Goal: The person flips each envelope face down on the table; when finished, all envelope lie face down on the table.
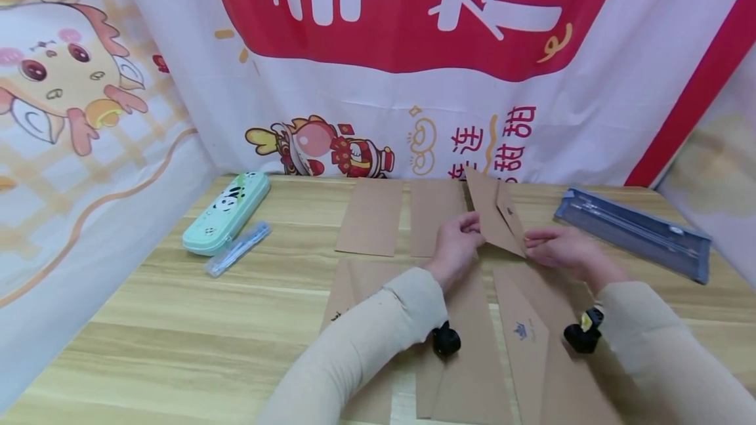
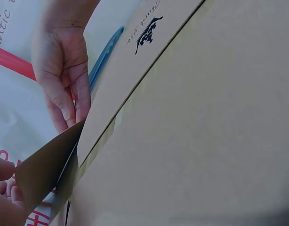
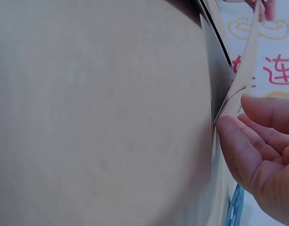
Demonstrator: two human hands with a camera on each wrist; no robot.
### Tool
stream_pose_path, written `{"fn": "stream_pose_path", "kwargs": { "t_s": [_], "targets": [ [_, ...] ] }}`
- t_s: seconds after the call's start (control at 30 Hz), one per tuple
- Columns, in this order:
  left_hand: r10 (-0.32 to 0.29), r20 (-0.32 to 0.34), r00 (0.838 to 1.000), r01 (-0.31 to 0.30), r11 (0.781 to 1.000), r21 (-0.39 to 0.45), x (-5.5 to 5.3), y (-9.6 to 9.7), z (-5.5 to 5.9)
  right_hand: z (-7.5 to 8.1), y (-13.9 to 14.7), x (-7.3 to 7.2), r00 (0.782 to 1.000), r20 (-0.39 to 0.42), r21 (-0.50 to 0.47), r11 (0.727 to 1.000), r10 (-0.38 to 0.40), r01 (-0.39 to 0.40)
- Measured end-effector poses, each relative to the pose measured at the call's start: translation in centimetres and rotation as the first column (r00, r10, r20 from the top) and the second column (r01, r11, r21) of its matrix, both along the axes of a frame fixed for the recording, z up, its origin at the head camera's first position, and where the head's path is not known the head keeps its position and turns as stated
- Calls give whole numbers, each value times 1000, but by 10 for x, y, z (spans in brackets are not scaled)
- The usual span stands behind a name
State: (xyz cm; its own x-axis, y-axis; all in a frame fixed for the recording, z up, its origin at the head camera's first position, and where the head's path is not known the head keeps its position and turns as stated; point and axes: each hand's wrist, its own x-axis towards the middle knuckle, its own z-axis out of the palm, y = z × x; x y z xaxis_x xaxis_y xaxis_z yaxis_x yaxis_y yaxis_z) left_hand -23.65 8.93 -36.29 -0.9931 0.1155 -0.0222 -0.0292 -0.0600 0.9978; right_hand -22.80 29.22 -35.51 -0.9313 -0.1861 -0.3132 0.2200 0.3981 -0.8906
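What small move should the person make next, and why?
Probably lower the raised envelope flat onto the table: the left hand and right hand hold it tilted up, while two flat envelopes lie side by side to its left.

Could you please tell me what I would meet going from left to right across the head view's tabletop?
Mint panda case, leftmost back-row envelope, left hand, raised envelope, right hand, blue pouch.

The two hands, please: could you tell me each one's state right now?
Left hand: closed, holding the raised envelope by its left edge.
Right hand: closed, pinching it at its lower right corner.
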Motion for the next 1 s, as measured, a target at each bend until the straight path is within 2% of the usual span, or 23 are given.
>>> {"fn": "stream_pose_path", "kwargs": {
  "t_s": [0.23, 0.4, 0.57, 0.7, 0.87, 1.0],
  "targets": [
    [11, -66, 998, -12, 1000, -9, 0, -8, 5, 0, -14, -3, 999, -8, 20, 999, 34, -34],
    [6, -106, 994, -6, 1000, -3, -1, -12, 12, 3, -24, -3, 995, -11, 68, 993, 98, -97],
    [-45, -184, 982, 40, 999, -32, -1, -14, 19, 3, -32, -2, 990, -4, 72, 988, 139, -139],
    [-109, -231, 967, 89, 991, -95, -1, -13, 26, 1, -37, -2, 988, 13, 48, 987, 152, -153],
    [-168, -250, 954, 119, 973, -199, 1, -13, 35, 0, -39, -3, 989, 25, 24, 989, 148, -149],
    [-218, -252, 943, 155, 956, -248, -2, -11, 41, -1, -38, -4, 989, 30, 5, 989, 145, -146]
  ]
}}
